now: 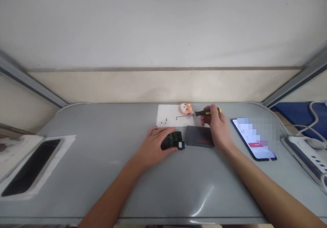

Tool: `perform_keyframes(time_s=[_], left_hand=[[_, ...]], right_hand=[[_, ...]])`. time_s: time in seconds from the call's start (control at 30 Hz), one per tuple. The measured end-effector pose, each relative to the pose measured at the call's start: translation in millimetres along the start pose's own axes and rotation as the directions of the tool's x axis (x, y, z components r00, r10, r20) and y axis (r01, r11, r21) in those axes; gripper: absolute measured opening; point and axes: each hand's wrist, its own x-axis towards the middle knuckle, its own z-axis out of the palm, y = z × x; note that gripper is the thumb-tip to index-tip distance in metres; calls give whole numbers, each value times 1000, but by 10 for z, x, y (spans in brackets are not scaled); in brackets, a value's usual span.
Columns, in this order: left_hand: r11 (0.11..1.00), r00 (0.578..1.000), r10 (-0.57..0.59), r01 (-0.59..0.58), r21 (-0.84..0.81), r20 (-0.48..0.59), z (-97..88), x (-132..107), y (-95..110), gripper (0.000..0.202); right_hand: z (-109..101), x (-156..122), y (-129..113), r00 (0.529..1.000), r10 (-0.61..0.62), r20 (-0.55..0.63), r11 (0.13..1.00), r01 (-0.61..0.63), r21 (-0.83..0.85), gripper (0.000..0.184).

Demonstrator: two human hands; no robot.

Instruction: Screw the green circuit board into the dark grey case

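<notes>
A small black device with a green circuit board lies on the grey table. My left hand grips it, fingers along the far edge and thumb along the near one. Held in my right hand is a screwdriver with a black and yellow handle. Its thin shaft points left over a white sheet of paper, and its tip is at or just above a tiny dark screw. Several more small dark screws are scattered on the paper. A flat dark cover lies between my hands, partly behind the right wrist.
An orange and white animal-faced item sits on the paper's far right. A lit phone and a white power strip are at right. At left, a black phone-like slab lies on white paper. A wall backs the table.
</notes>
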Motion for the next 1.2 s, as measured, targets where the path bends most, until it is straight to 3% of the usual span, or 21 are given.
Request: perform_keyframes(time_s=[0.1,0.27,0.6,0.77,0.97,1.2], left_hand=[[1000,1000,18,-18,3,-4,7,5,-6,61],[999,999,33,-33,0,-13,-4,10,1,58],[998,997,66,-66,8,-32,-17,11,16,54],[996,981,90,-85,40,-174,-18,3,30,36],[994,932,87,-59,90,-351,4,-16,23,11],[989,911,122,-78,126,-394,-1,-17,13,16]], right_hand=[[41,-47,4,996,85,31,995,-86,57,55],[27,-44,-17,971,228,73,974,-228,-7,58],[-101,141,12,974,199,109,969,-212,127,54],[-43,31,-46,984,103,147,980,-126,154,52],[58,-159,-110,963,63,262,984,-103,146,50],[79,-171,-65,953,79,293,988,-114,106,49]])
